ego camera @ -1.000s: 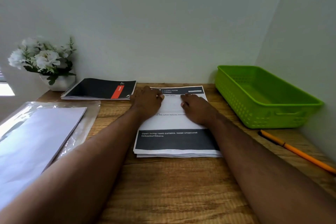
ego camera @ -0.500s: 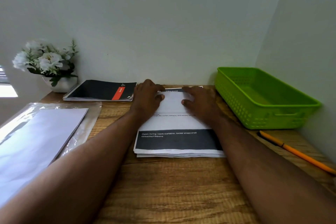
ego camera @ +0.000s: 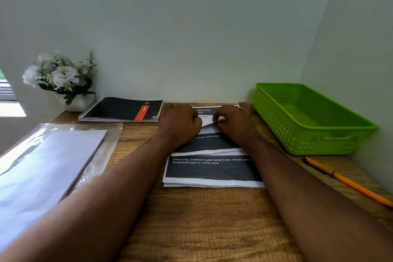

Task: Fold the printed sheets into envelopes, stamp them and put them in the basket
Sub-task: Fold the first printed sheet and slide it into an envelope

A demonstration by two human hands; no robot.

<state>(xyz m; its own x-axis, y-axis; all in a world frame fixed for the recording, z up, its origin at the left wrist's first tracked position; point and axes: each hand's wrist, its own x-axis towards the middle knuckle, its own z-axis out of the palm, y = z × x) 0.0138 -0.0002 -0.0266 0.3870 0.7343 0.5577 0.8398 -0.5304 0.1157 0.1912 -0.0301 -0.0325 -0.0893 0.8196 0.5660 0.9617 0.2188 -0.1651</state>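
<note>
Both forearms cover much of the top printed sheet [ego camera: 209, 144], cutting its white text short. The fingertips of the left hand [ego camera: 180, 122] and right hand [ego camera: 234, 122] curl out of sight. The orange pencil [ego camera: 348, 183] and plastic-wrapped paper [ego camera: 42, 168] run past the edges.

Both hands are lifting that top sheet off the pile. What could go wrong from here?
The left hand and right hand pinch only the far edge of the top sheet, so it may crease crookedly or tear. The pile beneath is already uneven and could slide further. The pencil lies near the right forearm, and a sweep toward the basket might knock it.
</note>
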